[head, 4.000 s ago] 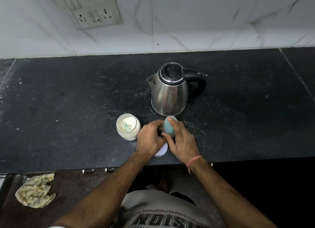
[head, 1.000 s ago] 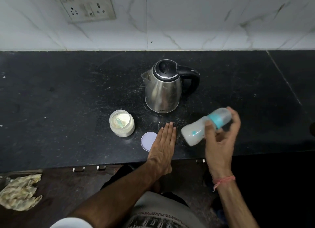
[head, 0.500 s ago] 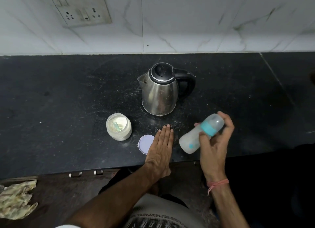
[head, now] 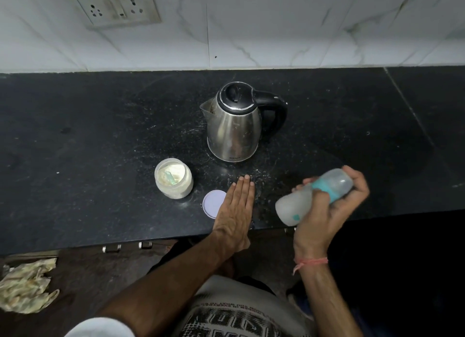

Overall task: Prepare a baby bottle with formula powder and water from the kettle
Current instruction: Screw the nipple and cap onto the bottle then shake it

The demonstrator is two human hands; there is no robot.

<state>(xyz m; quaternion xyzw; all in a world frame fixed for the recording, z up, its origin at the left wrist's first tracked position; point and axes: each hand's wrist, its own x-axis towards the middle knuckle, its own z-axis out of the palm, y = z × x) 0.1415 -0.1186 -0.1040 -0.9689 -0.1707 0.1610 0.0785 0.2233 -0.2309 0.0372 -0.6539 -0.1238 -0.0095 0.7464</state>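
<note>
Baby bottle (head: 314, 195), capped and milky, lies tilted in the clenched right hand (head: 327, 210) just off the counter (head: 100, 147) edge, base pointing toward the left hand (head: 236, 208), spread flat and empty beside the jar lid (head: 212, 203).

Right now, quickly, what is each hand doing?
Left hand: open, flat on the counter, holding nothing.
Right hand: closed around the tilted baby bottle.

Left hand (head: 236, 208) flat, palm down, fingers together and extended, forearm angled in from lower left. Right hand (head: 324, 210) raised, fingers curled in a closed grip, blurred; wrist bears a pink thread.
</note>
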